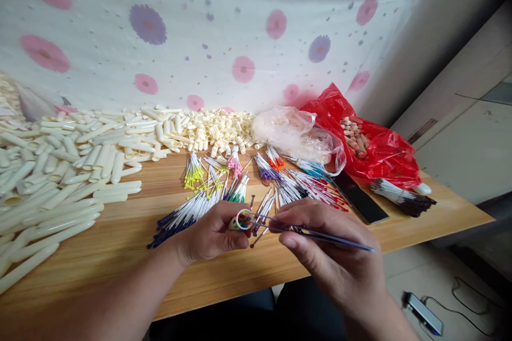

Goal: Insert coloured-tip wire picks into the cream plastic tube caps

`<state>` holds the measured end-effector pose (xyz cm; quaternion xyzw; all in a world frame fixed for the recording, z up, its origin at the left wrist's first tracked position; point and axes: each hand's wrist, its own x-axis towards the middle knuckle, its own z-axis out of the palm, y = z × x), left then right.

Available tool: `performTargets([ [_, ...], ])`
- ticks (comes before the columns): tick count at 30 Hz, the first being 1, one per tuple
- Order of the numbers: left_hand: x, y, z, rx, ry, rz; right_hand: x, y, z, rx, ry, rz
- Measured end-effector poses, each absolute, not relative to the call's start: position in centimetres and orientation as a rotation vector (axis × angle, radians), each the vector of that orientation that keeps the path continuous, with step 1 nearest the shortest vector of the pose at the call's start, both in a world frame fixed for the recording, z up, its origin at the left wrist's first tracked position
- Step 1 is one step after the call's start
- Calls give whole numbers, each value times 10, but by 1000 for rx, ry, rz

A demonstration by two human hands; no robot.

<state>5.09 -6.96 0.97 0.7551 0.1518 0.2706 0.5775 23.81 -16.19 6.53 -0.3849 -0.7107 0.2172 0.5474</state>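
clearly, the two hands meet above the worktop (224, 272), a little in from its front edge and about midway along it. the left hand (218, 230) is narrow, pinching a small pale tube (235, 222) with coloured marks between thumb and fingers, its open mouth turned toward the right. the right hand (330, 245) is closed round slim dark tweezers (316, 232), held almost flat, with the tips at the tube's mouth; whether they grip anything inside is too small to tell.

for this fine work, it would seem best to let the left hand act as a steady clamp, with just enough pressure to stop the tube rolling, and to keep its mouth tilted so the inside can be seen. the tweezers should probably go in along the tube's own line, moved by small finger motions rather than the wrist, so the points do not scrape the rim. a light squeeze looks safer than a hard one.

just behind the hands lie brown-tipped sticks (264, 213), with dark-blue-tipped sticks (176, 224) to their left; a stray sleeve could brush them. long cream tubes (80, 154) crowd the worktop's left end, and a red bag (386, 144) sits toward its back right.
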Motion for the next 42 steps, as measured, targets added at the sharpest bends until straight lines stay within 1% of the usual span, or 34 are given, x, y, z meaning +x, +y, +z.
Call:
performTargets([
  [4, 50, -69, 9, 1780, 362, 611, 234, -157, 65, -872, -1683, 421],
  [10, 50, -67, 7, 1877, 382, 604, 227, -156, 64, -860, -1640, 411],
  [19, 50, -68, 9, 2057, 399, 723, 224, -158, 65, -932, -1630, 320],
  [30, 52, -69, 8, 2052, 494, 713, 219, -156, 64, -905, -1643, 371],
  [42, 53, -69, 9, 2031, 447, 718, 221, -161, 66, -859, -1649, 350],
])
